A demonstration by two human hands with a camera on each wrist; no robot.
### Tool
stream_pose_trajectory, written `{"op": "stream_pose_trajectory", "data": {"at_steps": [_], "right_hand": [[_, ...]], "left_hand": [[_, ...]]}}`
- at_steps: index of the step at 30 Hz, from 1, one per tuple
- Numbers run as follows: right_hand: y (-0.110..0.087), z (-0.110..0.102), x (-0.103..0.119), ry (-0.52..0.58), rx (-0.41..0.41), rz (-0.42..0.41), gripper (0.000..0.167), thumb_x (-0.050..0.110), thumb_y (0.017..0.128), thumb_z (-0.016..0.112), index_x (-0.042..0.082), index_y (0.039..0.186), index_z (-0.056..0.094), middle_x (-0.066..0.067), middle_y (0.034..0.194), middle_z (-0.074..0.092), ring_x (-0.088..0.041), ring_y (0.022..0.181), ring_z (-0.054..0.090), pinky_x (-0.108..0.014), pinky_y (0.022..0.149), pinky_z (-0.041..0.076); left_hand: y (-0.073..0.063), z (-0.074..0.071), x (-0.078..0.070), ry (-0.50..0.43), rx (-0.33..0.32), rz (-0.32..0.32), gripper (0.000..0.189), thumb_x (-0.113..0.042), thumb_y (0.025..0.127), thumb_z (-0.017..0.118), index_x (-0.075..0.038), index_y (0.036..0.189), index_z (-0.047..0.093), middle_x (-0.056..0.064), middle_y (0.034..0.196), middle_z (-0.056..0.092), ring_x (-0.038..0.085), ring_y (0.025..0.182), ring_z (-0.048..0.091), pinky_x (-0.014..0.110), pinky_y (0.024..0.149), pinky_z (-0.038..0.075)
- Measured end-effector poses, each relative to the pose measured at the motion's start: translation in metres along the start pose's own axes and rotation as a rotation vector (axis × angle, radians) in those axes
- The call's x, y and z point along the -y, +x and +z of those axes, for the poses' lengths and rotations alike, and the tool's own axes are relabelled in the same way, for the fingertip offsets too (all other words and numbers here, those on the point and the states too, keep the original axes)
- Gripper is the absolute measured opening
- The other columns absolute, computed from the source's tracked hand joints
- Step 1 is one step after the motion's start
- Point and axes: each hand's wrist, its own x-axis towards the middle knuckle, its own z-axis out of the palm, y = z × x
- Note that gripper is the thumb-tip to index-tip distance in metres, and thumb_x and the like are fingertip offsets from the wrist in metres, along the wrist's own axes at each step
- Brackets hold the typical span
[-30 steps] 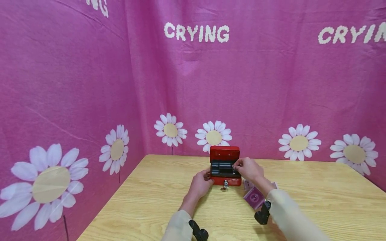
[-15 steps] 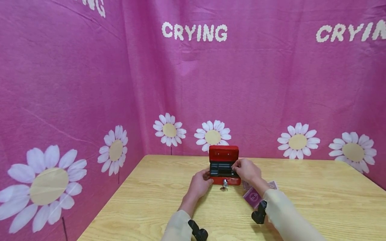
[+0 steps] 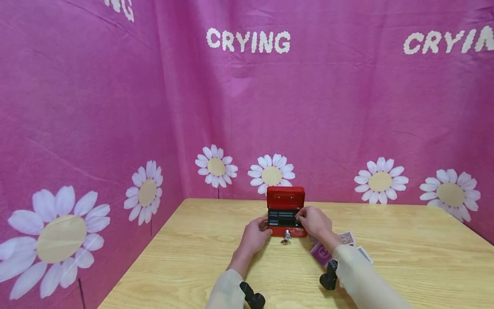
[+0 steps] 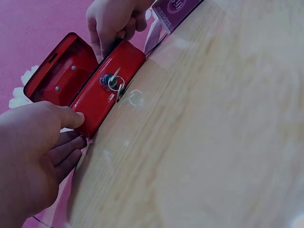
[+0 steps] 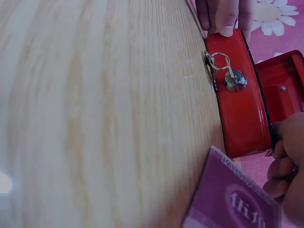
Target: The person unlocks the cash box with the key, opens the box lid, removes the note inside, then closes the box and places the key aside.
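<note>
A small red cash box [image 3: 278, 232] stands on the table with its lid [image 3: 285, 198] raised. Inside it lies a black compartment tray [image 3: 283, 218]. My left hand [image 3: 256, 236] holds the box's left end, thumb on the front face and fingers round the side. At the right end, my right hand [image 3: 315, 221] reaches in and pinches the edge of the black tray, part of which shows beside the fingers in both wrist views. The fingertips are partly hidden. A silver lock [image 5: 236, 80] with its key in place sits on the box front; a key ring [image 5: 220, 61] hangs from it.
Several purple play banknotes [image 3: 321, 255] lie spread on the wooden table [image 3: 185, 266], beside the box and under my right forearm. Pink cloth walls [image 3: 328, 107] with printed daisies rise behind and to the left.
My right hand has shifted slightly left and down at the box's right end, its forearm uncovering more of the notes. My left hand keeps its hold on the box.
</note>
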Motion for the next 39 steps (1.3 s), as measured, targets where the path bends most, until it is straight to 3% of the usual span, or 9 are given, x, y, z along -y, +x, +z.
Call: {"op": "stream_pose_trajectory", "data": {"at_steps": [23, 35, 39], "right_hand": [[0.0, -0.007, -0.011, 0.096, -0.115, -0.003, 0.028, 0.03, 0.095, 0.062, 0.011, 0.113, 0.073, -0.012, 0.102, 0.072, -0.02, 0.076, 0.056, -0.028, 0.057, 0.036], [-0.002, -0.022, -0.013, 0.13, -0.166, -0.03, 0.035, 0.033, 0.095, 0.062, 0.01, 0.119, 0.07, -0.005, 0.084, 0.067, -0.018, 0.069, 0.054, -0.028, 0.054, 0.038], [-0.001, -0.024, -0.013, 0.131, -0.164, -0.049, 0.038, 0.034, 0.095, 0.062, 0.008, 0.122, 0.068, -0.005, 0.083, 0.066, -0.017, 0.069, 0.055, -0.028, 0.054, 0.039]], "left_hand": [[0.0, 0.002, -0.004, 0.001, 0.026, -0.031, 0.041, -0.006, 0.093, 0.066, -0.001, 0.133, 0.06, 0.011, 0.118, 0.07, 0.022, 0.105, 0.066, 0.042, 0.098, 0.053], [0.005, -0.006, -0.009, 0.028, 0.034, -0.082, 0.052, -0.017, 0.092, 0.07, -0.004, 0.14, 0.054, 0.014, 0.135, 0.06, 0.025, 0.109, 0.063, 0.041, 0.094, 0.054], [0.011, -0.014, -0.014, 0.043, 0.019, -0.061, 0.053, -0.019, 0.092, 0.069, -0.004, 0.14, 0.053, 0.016, 0.138, 0.058, 0.03, 0.113, 0.061, 0.044, 0.097, 0.052]]}}
